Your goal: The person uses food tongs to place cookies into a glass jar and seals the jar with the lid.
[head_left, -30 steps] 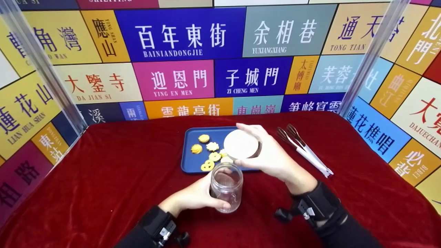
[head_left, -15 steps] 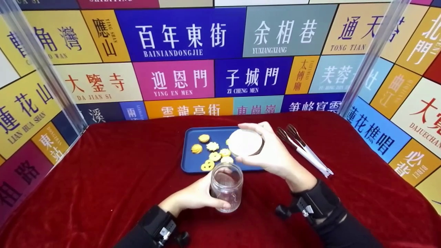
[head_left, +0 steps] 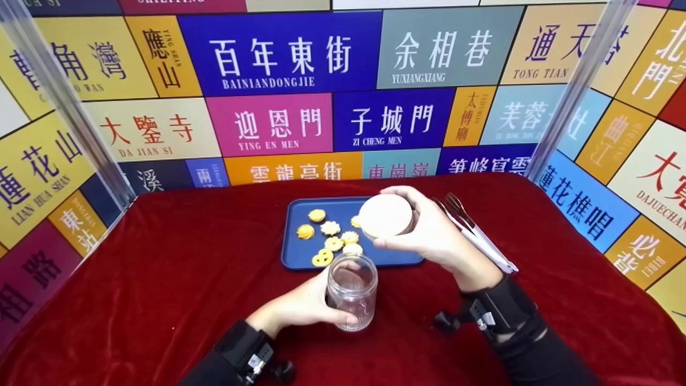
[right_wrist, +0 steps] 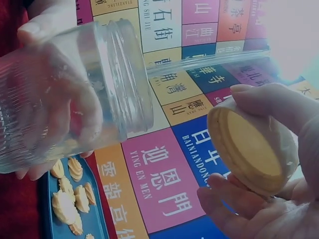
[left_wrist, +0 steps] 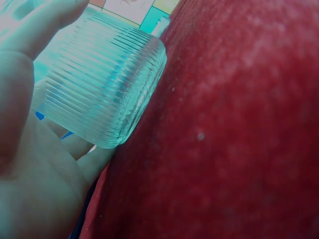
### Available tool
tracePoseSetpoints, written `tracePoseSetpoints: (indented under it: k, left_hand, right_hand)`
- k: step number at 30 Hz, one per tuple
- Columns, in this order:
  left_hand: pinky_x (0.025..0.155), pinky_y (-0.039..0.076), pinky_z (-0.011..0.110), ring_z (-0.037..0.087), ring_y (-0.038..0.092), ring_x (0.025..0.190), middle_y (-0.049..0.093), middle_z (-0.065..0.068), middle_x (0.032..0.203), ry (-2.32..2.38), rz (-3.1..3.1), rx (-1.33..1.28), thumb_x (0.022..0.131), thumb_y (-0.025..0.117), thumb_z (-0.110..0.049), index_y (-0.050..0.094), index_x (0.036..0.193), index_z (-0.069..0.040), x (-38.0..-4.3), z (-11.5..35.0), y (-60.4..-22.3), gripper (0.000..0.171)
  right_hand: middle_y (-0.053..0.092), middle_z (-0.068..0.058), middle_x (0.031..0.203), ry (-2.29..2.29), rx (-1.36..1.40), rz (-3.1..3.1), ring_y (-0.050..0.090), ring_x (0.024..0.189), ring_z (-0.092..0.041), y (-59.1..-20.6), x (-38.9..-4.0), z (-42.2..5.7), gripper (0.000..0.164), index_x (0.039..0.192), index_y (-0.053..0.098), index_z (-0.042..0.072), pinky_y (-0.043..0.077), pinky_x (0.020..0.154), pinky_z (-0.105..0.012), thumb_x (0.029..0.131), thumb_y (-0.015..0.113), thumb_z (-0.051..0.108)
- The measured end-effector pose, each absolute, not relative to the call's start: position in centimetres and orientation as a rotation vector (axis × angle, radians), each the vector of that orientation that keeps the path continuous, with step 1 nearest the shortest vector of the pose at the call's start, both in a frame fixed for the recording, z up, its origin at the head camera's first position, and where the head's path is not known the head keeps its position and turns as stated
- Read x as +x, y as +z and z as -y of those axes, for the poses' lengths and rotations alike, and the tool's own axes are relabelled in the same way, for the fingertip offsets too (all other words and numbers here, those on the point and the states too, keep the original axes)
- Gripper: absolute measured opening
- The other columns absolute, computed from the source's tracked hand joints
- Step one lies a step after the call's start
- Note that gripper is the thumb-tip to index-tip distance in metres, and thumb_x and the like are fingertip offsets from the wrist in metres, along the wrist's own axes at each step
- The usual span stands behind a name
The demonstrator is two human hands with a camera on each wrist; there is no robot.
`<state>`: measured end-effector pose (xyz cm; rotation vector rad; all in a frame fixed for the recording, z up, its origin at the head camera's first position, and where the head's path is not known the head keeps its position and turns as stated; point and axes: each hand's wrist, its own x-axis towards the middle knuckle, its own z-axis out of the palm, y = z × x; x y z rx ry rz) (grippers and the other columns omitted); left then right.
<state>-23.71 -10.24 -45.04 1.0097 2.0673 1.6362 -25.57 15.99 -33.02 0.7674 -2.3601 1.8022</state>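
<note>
A clear ribbed glass jar point(head_left: 360, 300) stands upright on the red cloth with its mouth uncovered and nothing visible inside. My left hand point(head_left: 305, 300) grips it from the left, the thumb across the front and the fingers behind. My right hand point(head_left: 442, 233) holds a round whitish lid point(head_left: 387, 215) by its rim, above the tray's right part. In the right wrist view the hollow underside of the lid point(right_wrist: 254, 149) shows, apart from the jar's threaded neck point(right_wrist: 130, 79). Ribbed glass of the jar point(left_wrist: 99, 74) fills much of the left wrist view.
Several yellow cookies point(head_left: 330, 228) lie on a blue tray point(head_left: 295, 257) behind the jar. White-handled tongs point(head_left: 490, 249) lie to its right, partly hidden by my right hand. Clear posts point(head_left: 563, 102) stand before the lettered wall panels point(head_left: 284, 53). Red cloth point(head_left: 187, 257) covers the table.
My right hand has carried the lid to the right and slightly away, uncovering more of the tray and covering part of the tongs. My left hand and the jar have not moved.
</note>
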Motion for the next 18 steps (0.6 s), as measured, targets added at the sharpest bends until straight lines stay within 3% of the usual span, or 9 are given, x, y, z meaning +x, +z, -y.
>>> tracePoseSetpoints:
  k: [11, 18]
  left_hand:
    - [0.119, 0.042, 0.035, 0.016, 0.057, 0.134, 0.060, -0.003, 0.144, 1.626, -2.081, 0.991, 0.084, 0.093, -0.020, 0.039, 0.156, -0.019, -23.65, 10.28, -45.00, 0.090]
    - [0.118, 0.043, 0.035, 0.017, 0.058, 0.132, 0.061, -0.001, 0.142, 1.630, -2.080, 1.015, 0.084, 0.092, -0.019, 0.041, 0.154, -0.018, -23.69, 10.24, -44.98, 0.087]
  right_hand:
    - [0.063, -0.012, 0.137, 1.674, 0.814, 2.341, 0.061, 0.119, -0.029, -33.61, -25.82, -16.09, 0.086, 0.145, 0.058, 0.008, 0.055, 0.099, -0.039, 0.069, 0.097, 0.002]
    - [0.056, -0.010, 0.136, 1.283, 0.844, 2.442, 0.056, 0.122, -0.026, -33.44, -25.85, -16.46, 0.093, 0.148, 0.055, 0.009, 0.047, 0.105, -0.046, 0.065, 0.098, 0.009]
